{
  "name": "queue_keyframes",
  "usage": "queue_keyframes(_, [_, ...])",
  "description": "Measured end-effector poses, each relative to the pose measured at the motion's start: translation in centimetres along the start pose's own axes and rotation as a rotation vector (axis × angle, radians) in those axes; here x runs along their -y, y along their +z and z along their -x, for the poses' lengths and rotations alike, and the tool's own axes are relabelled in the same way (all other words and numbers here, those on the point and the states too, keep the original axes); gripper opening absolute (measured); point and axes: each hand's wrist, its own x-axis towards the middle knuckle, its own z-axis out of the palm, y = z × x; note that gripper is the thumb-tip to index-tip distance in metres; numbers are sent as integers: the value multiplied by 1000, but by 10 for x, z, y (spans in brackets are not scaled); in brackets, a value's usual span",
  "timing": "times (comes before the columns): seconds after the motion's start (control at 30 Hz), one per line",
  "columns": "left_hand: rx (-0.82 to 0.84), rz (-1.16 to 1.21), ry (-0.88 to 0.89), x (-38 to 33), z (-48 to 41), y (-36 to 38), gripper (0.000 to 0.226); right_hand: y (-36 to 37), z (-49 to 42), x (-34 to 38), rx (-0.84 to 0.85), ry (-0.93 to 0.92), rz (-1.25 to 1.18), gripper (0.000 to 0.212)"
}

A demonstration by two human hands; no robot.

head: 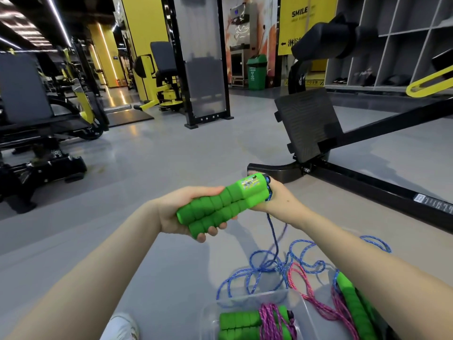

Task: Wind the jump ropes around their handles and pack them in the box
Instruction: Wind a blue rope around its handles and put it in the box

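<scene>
Head cam: one wound pink rope point(268, 322) is in the clear box point(210, 312). Both the left hand point(186, 212) and right hand point(274, 200) grip the green handles point(220, 204), blue rope point(272, 261) still all loose. The second pink rope point(316, 307) is unwound too.

1. A glossy grey floor point(171, 148) spreads across the gym and reflects the ceiling lights.
2. A black ribbed footplate point(306, 126) stands tilted on a black machine frame point(367, 185), whose base bar lies along the floor to the right.
3. A black padded roller point(326, 38) sits above the footplate, and a yellow bar point(429, 82) shows at the right edge.
4. Grey cubby shelves point(392, 33) line the right wall, with dark items in the lower compartments.
5. A green bin point(256, 72) stands at the back, near a yellow banner point(304, 20) reading "SMILE".
6. A tall black-framed panel point(203, 69) stands mid-floor, with a yellow-and-black weight machine point(159, 77) behind it.
7. A black machine with a grey pad point(22, 87) fills the left side.
</scene>
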Motion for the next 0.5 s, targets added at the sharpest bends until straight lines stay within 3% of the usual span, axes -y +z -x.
queue_keyframes(0.07, [44,48,33,0,2,-3,67,-1,6,10,53,16,-79,21])
queue_keyframes(0.1, [68,92,59,1,3,-3,69,-2,8,12,40,52,-108,15])
queue_keyframes(0.17, [65,167,118,0,3,-2,69,-1,4,10,-70,172,-129,22])
queue_keyframes(0.27, [-54,212,183,-2,-2,6,63,7,-1,12,-141,285,240,14])
queue_keyframes(0.4, [-271,154,215,-2,-16,12,50,19,2,18,237,402,586,7])
queue_keyframes(0.5, [-492,-68,148,5,-22,6,52,9,3,39,336,370,713,9])
